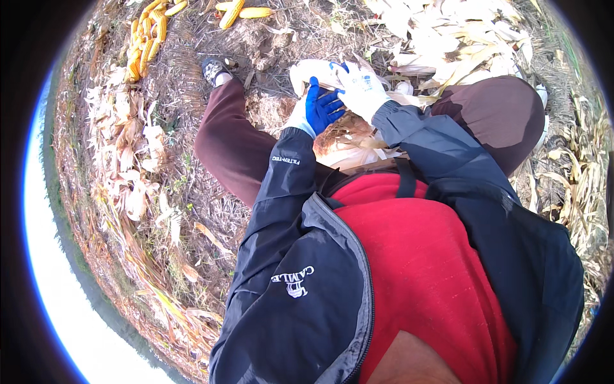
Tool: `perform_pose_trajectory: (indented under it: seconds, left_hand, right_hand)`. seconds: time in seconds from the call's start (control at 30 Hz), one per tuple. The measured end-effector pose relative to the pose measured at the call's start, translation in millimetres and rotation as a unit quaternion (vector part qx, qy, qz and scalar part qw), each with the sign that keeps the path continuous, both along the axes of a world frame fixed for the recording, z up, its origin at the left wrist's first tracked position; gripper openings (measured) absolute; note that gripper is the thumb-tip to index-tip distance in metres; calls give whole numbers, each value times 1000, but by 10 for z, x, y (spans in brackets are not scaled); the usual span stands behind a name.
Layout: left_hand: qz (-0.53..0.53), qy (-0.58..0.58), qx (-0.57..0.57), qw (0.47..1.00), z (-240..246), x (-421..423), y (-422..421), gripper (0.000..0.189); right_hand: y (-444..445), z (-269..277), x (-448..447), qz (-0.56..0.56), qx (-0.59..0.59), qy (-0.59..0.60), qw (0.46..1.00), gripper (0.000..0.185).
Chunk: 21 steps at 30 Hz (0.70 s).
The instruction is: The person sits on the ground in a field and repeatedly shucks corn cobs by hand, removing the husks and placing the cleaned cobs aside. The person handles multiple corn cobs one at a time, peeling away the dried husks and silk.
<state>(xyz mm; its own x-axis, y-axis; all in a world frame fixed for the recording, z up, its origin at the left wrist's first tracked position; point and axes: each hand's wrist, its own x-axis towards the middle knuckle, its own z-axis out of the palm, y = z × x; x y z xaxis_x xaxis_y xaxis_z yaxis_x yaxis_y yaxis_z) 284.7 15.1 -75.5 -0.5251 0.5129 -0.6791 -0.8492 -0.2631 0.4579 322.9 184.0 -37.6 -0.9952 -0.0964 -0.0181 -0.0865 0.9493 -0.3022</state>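
Note:
Both hands wear white work gloves with blue-coated palms. My right hand (362, 89) shows its white back and has its fingers around a pale ear of corn in its husk (309, 73). Just below that ear, my left hand (322, 109) is turned palm up, its fingers apart and nothing in them. Its fingertips come close to the right glove; whether they touch is unclear. Beneath the hands, loose husks (360, 146) and brownish corn silk (333, 132) lie between my legs.
Peeled yellow corn cobs (144, 41) form a pile at upper left, with several more cobs (240, 12) at top centre. A big heap of pale husks (446, 43) fills the upper right. More dry husks (129, 144) lie left. My shoe (213, 71) rests on the stubbly soil.

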Motion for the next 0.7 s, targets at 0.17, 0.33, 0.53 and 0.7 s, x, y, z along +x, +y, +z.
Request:
perform_pose_trajectory:
  seconds: [0.17, 0.33, 0.53, 0.7]
  left_hand:
    - [162, 11, 97, 982, 114, -129, 100, 94]
    - [215, 73, 113, 967, 62, -201, -13, 72]
    - [207, 98, 112, 967, 4, -385, -97, 63]
    - [128, 125, 67, 982, 119, -209, 45, 70]
  right_hand:
    - [-263, 18, 114, 72, 60, 103, 990, 49]
    - [-441, 235, 254, 136, 54, 140, 979, 53]
    - [-337, 340, 59, 43, -337, 60, 938, 52]
    - [-27, 241, -188, -117, -213, 51, 969, 59]
